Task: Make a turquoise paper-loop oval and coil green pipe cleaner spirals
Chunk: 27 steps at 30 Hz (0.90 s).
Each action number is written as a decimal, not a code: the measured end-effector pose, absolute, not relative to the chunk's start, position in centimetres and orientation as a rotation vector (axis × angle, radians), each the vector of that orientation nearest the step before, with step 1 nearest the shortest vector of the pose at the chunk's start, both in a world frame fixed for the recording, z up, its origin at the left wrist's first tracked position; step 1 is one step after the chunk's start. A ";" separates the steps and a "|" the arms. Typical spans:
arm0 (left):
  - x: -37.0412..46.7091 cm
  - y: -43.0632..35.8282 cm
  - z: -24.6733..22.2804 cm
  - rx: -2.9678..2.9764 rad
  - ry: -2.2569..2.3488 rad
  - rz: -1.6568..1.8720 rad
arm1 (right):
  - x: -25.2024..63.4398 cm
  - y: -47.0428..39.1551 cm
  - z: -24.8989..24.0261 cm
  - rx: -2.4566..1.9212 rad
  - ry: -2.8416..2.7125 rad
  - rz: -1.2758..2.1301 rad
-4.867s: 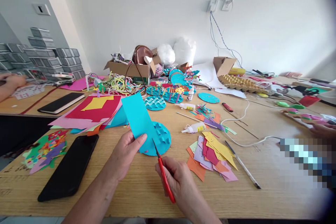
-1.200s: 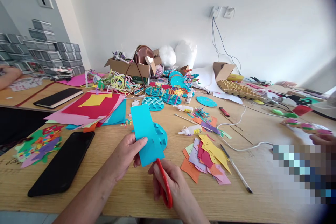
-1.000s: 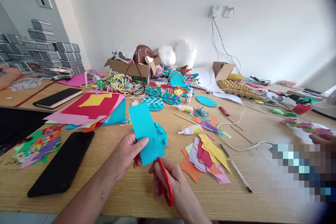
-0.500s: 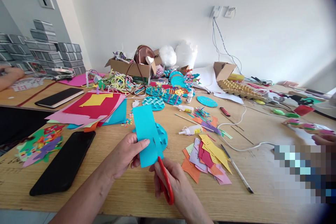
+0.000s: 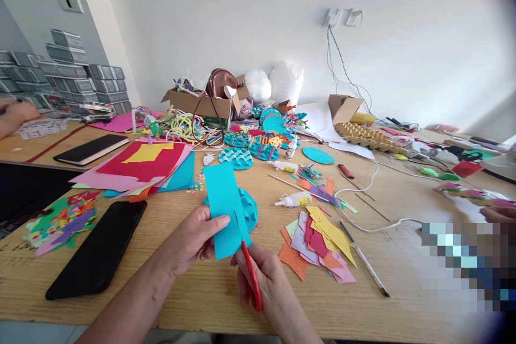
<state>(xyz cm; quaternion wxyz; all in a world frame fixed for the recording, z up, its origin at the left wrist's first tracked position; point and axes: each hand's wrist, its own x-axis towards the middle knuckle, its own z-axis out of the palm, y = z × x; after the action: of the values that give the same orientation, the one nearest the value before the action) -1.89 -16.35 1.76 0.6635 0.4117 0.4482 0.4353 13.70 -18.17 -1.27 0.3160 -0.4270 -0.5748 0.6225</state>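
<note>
My left hand (image 5: 200, 236) pinches a strip of blue paper (image 5: 221, 188) by its lower left edge, thumb on top. In my right hand (image 5: 264, 271) are red-handled scissors (image 5: 252, 279), with fingers wrapped round the loops. The blades are in the paper's lower right part, where a slit runs upward and a narrow piece stands off to the right. Behind the strip, partly covered, a blue wavy paper piece (image 5: 249, 208) lies on the table. To the right of the scissors is a loose pile of coloured paper scraps (image 5: 318, 242).
A black phone (image 5: 99, 250) and stacked coloured sheets (image 5: 141, 164) lie left. Glue bottles (image 5: 296, 199), a pen (image 5: 365, 260) and a white cable (image 5: 373, 230) are right. Behind stands a filled cardboard box (image 5: 197, 105). Another person's hand (image 5: 18, 114) shows at far left.
The scissors and my right hand have shifted slightly, the red handles now narrower together. The slit in the blue paper looks more open, and the strip has dipped a little.
</note>
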 end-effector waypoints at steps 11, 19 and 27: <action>-1.4 -16.3 1.9 0.924 1.116 1.154 | 13.9 -18.2 -1.3 -1.133 -1.561 1.728; -2.1 -15.9 1.9 0.919 1.144 1.281 | 16.9 -20.0 0.2 -1.270 -1.592 1.826; -2.1 -16.3 2.2 0.915 1.143 1.252 | 16.8 -19.5 2.4 -1.193 -1.689 1.724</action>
<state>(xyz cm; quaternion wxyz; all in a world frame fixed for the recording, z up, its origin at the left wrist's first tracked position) -2.07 -16.34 2.24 0.5708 0.3898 0.4871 0.5338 16.82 -19.50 2.36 0.2228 -0.4320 -0.6117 0.6242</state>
